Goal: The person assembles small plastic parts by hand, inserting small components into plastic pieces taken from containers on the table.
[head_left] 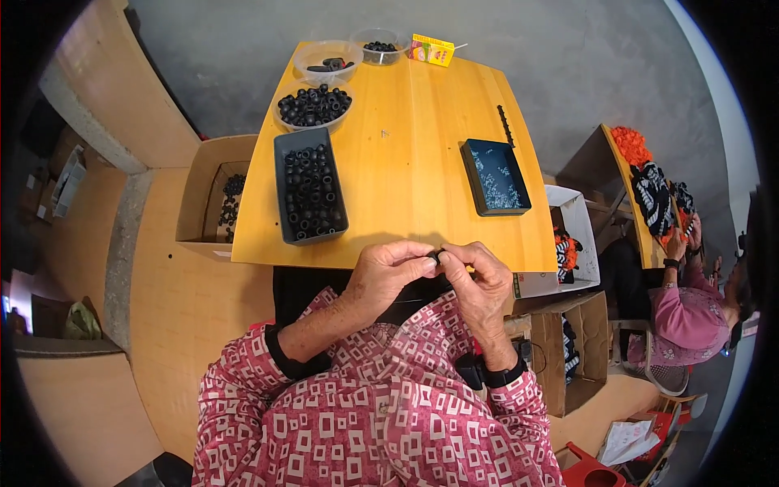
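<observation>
Head: black piece [436, 256] between 2 grips [385, 277]

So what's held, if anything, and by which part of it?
A small black piece, held from its left and right sides by the left grip and the right grip; too covered to tell which end each has.

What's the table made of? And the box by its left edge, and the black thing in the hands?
The table looks like smooth wood or wood-look board, with streaky grain. The box seems dull cardboard: brown, with thin walls. The black thing might be plastic or rubber; its dark finish is mostly hidden.
</observation>
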A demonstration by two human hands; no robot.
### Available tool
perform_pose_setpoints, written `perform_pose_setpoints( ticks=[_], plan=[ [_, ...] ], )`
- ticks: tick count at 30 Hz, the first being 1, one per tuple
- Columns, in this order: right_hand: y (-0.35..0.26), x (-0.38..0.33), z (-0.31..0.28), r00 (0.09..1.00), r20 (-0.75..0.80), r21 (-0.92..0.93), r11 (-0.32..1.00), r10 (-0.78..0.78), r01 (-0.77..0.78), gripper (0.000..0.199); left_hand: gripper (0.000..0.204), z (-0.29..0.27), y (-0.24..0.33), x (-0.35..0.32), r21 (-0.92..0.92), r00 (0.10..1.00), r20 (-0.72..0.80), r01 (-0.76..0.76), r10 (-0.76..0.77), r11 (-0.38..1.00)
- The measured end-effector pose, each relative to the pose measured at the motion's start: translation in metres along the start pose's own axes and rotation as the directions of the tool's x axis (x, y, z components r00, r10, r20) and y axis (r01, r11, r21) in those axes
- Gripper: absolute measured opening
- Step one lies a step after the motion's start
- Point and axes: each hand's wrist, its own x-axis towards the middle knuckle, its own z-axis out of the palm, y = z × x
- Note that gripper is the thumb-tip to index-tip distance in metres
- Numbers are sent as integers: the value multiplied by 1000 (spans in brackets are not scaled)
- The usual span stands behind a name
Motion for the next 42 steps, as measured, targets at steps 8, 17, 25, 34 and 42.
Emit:
perform_pose_setpoints(
  ticks=[8,17,25,34,42],
  plan=[
    [6,-7,10,985,-29,-210,965,-168,158,15,26,-1,7,-1,39,998,-49,51,-49,998],
    [9,-3,1,894,151,-511,741,-422,436,34,30,-2,9,-4,49,994,14,107,-108,993],
    [14,-5,3,883,84,-437,780,-461,449,30,30,-3,23,-2,106,989,81,118,-127,987],
    [8,-2,5,866,90,-476,743,-492,471,30,24,-5,22,2,-29,981,81,180,-177,983],
    [-1,2,-2,875,181,-537,700,-449,470,28,21,-4,20,4,90,992,28,121,-124,989]
  ],
)
